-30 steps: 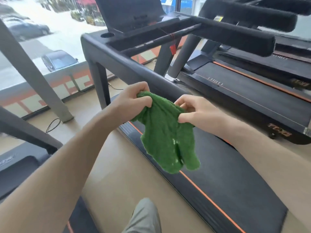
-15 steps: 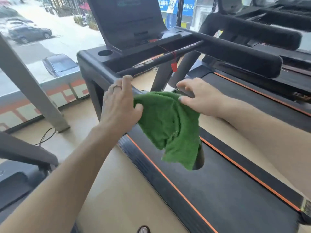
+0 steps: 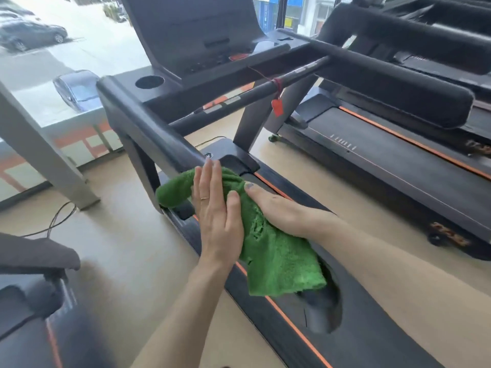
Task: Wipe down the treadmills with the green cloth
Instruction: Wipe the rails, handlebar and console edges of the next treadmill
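Note:
The green cloth (image 3: 279, 261) is draped over the near end of the black treadmill's left handrail (image 3: 148, 128), and its lower part hangs down toward the belt (image 3: 372, 341). My left hand (image 3: 215, 216) lies flat on the cloth with straight fingers, pressing it onto the rail. My right hand (image 3: 281, 211) holds the cloth from the right side. Its thumb rests on top and its fingers are hidden over the far side. The console (image 3: 191, 30) rises ahead.
A red safety tag (image 3: 277, 107) hangs from the crossbar. A second treadmill (image 3: 385, 160) stands to the right across a strip of floor. Part of another machine (image 3: 32, 314) is at the lower left. A cable (image 3: 55, 221) lies on the floor by the window.
Both hands carried the cloth forward and down onto the left handrail. My left hand went from pinching the cloth to lying flat on it. The view moved closer to the treadmill.

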A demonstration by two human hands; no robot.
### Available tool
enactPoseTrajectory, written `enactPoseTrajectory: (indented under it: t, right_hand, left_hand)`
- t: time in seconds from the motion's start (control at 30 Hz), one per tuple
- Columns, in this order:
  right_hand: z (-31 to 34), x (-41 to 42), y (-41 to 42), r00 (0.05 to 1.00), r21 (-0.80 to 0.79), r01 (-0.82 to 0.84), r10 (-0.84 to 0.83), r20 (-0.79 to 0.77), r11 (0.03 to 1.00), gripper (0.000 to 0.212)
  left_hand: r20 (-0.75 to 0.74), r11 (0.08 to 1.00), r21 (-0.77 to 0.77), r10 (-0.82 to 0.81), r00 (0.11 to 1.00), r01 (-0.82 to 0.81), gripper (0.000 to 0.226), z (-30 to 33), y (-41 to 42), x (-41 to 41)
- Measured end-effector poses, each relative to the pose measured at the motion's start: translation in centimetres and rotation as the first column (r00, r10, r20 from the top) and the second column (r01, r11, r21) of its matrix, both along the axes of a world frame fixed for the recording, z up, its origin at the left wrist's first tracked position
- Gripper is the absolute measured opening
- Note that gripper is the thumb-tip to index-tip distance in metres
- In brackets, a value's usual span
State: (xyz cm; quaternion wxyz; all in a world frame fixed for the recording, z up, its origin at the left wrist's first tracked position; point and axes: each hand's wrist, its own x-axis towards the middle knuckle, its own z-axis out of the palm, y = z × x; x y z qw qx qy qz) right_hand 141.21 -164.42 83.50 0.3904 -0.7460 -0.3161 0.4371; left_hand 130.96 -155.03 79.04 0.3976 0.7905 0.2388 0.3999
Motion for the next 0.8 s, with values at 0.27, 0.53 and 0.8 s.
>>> enactPoseTrajectory:
  t: [0.27,0.53,0.8]
  right_hand:
    - [1.2,-1.0,-4.3,0.991,0.221,-0.115,0.126,-0.038,0.968,0.056]
    - [-1.3,-2.0,-12.0,0.978,0.293,-0.21,0.202,0.058,0.933,0.051]
    - [-0.7,1.3,-0.1,0.97,0.339,-0.242,0.218,0.108,0.909,0.049]
  left_hand:
    - [-0.039,0.927,-0.36,0.097,0.995,-0.104,0.062,-0.4,-6.7,-1.4]
    - [0.174,0.751,-0.66,0.177,0.969,-0.018,0.067,-3.0,-16.6,-2.9]
    - [0.211,0.459,-0.887,0.313,0.926,0.047,0.059,0.5,-5.4,0.7]
